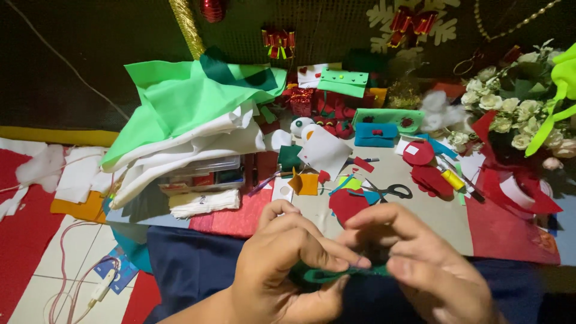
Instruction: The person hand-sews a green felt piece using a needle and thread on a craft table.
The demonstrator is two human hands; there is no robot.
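Across the floor we see a patchwork of red felt sheets point(24, 240), pale tiles point(42, 288) and a tan mat point(444, 219), all crowded with craft scraps under dim light. Behind it a dark wall point(72, 54) rises, hung with a gold tinsel strand point(186, 27) and red bows point(278, 41).

Largest on the floor is a heap of green and white fabric point(186, 114), draped over a clear plastic box point(207, 174); through its side we make out small coloured items, too blurred to identify. At the right stands a bunch of white artificial roses point(510, 105). Smaller pieces lie between: a teal felt pouch point(376, 135), red felt cut-outs point(429, 174), black-handled scissors point(390, 192) and a yellow glue tube point(453, 180). A white cable point(99, 288) curls on the tiles at the left.

Nearest us, over dark blue cloth point(192, 264), our left hand point(288, 264) and right hand point(420, 258) meet. Both pinch a narrow strip of green felt point(327, 276), held between thumbs and fingertips, stretched across the gap between the hands, low in the view.
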